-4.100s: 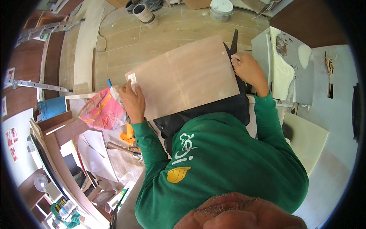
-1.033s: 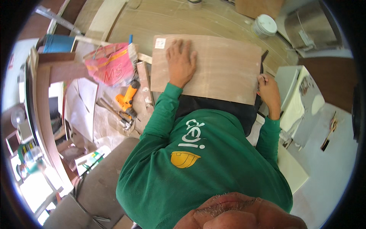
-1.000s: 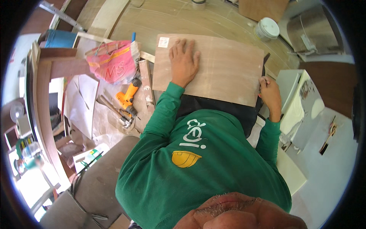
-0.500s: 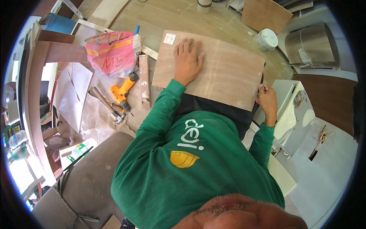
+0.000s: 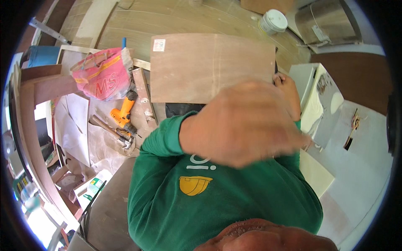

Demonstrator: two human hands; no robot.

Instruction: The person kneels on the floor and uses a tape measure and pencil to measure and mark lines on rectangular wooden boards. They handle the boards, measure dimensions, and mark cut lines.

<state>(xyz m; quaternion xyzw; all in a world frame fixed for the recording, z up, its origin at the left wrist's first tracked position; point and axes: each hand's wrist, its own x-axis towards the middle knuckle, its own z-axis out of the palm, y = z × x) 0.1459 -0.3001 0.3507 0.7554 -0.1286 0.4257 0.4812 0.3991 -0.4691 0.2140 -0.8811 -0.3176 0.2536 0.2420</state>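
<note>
A thin plywood board point(image 5: 184, 69) with a small white label at its far left corner lies in front of me, over something black. My left hand point(image 5: 247, 121) is raised off the board and crosses in front of my chest, close to the camera. Motion smears its fingers, so I cannot tell whether it holds anything. At the board's right edge is my right hand point(image 5: 288, 90), its fingers curled closed. What lies within that grip is too small and hidden to name.
On the left are an orange cordless drill point(image 5: 123, 111), a claw hammer point(image 5: 111, 131), a wood strip point(image 5: 143, 96) and a pink bag point(image 5: 100, 75). A white bucket point(image 5: 274, 21) stands at the far right. White panels point(image 5: 326, 104) are to my right.
My left hand has lifted from the board and swung right, toward the camera. My right hand stays at the board's right edge. The whole view has shifted somewhat.
</note>
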